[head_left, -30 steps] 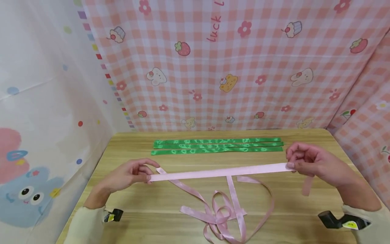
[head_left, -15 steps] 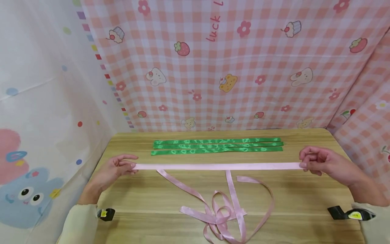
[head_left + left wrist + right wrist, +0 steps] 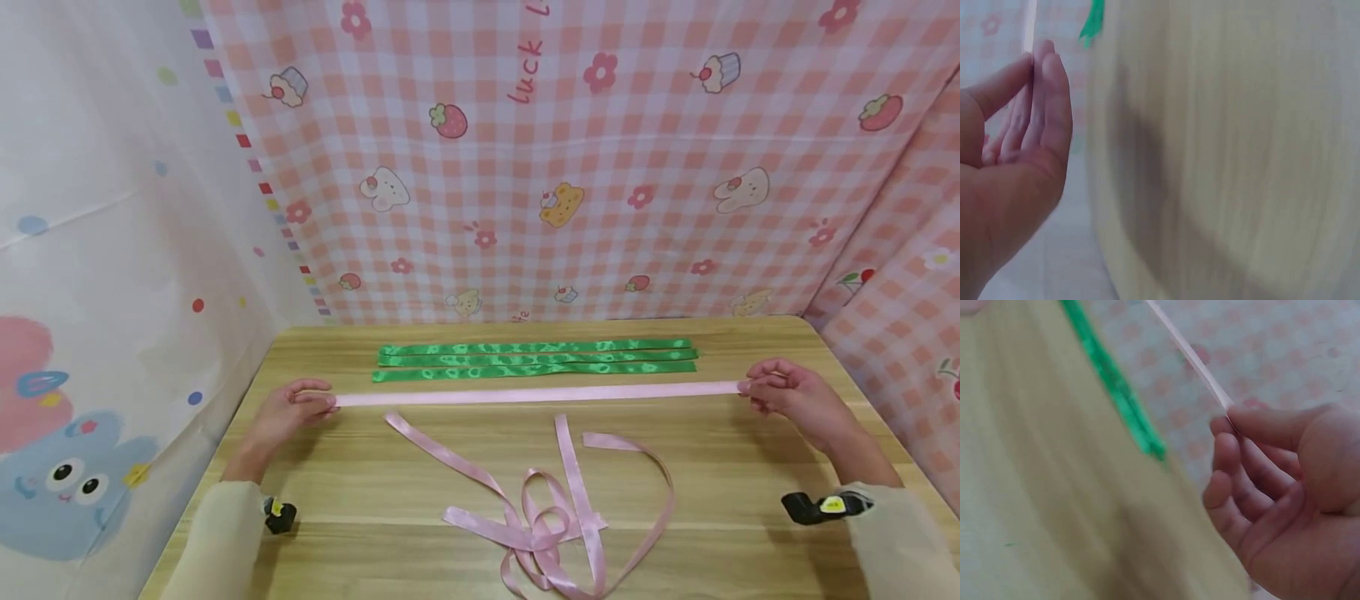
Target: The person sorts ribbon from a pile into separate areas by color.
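Note:
A pale pink ribbon [image 3: 536, 394] is stretched almost straight across the table between both hands. My left hand [image 3: 296, 408] pinches its left end between thumb and fingers; the left wrist view shows the same hand [image 3: 1029, 137] with the ribbon [image 3: 1030, 28] rising from the fingertips. At the other end, my right hand [image 3: 798, 400] pinches the ribbon between thumb and forefinger, and the right wrist view shows this grip [image 3: 1272, 481] close up. Just beyond the held ribbon, several green ribbon strips [image 3: 536, 357] lie side by side.
Loose pink ribbons [image 3: 547, 533] lie in a curled tangle on the near middle of the wooden table [image 3: 375, 550]. A pink checked cloth [image 3: 495, 167] hangs behind the table, and a white printed cloth [image 3: 112, 275] hangs at the left.
My hands have drawn apart, pulling the pink ribbon straight. Over the last half second the ribbon has moved away from me, closer to the green strips. The loose ribbons stay put.

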Available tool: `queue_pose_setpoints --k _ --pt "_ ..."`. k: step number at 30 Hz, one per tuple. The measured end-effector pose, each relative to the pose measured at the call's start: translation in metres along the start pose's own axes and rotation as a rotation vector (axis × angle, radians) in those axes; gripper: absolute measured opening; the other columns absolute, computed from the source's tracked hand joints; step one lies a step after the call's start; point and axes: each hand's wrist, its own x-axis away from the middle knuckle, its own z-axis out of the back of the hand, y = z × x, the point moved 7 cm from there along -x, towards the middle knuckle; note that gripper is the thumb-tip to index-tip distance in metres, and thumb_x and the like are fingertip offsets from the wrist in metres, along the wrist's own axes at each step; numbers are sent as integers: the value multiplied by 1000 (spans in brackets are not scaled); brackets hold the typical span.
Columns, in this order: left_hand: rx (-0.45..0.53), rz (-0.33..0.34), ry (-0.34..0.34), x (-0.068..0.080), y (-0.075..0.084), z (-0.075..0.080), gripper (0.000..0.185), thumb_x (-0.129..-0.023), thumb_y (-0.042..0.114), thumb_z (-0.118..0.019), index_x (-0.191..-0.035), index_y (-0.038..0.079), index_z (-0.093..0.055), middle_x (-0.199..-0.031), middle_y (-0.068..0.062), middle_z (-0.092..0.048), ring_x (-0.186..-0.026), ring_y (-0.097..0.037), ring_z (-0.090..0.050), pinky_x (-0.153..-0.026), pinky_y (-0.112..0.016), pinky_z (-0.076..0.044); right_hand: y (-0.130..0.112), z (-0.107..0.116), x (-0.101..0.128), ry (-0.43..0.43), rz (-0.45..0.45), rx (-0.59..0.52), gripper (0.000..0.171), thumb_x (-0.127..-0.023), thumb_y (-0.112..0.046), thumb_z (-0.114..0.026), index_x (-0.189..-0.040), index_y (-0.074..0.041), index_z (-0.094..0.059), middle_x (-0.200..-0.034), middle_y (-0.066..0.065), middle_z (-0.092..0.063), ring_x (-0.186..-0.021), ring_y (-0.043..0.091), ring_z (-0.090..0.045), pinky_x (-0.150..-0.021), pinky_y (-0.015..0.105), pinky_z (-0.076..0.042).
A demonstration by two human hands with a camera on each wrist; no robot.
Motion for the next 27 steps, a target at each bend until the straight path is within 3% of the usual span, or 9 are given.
queue_pose_setpoints --k 5,13,22,27 --pt "-118 50 101 -10 -8 -8 47 -92 8 -70 -128 -13 -47 -88 4 -73 -80 -8 -71 -77 -24 -58 26 2 -9 126 -61 23 12 -97 -11 -64 -100 -6 -53 -75 -12 -68 -64 5 -63 -57 22 -54" --pt "-219 120 199 -12 -18 -14 38 -91 10 -71 -120 -6 -54 -82 8 -73 -72 -5 -65 -66 -21 -53 50 -4 -11 221 -146 48 22 -96 -17 -66 -102 -4 -47 -67 -12 -66 -54 7 -60 -50 25 -53" --pt "-267 148 163 -1 -25 -13 39 -90 11 -72 -119 -7 -53 -75 5 -69 -66 -5 -61 -55 -20 -49 56 -8 -2 232 -213 163 32 -96 -19 -66 -111 0 -46 -67 -14 -61 -55 7 -55 -49 25 -51" --pt "-271 154 143 2 -26 -12 39 -91 13 -72 -119 -7 -53 -75 5 -67 -66 -4 -59 -53 -20 -47 58 -9 2 231 -215 174 30 -96 -18 -66 -110 -1 -46 -66 -14 -60 -55 6 -53 -48 24 -48"
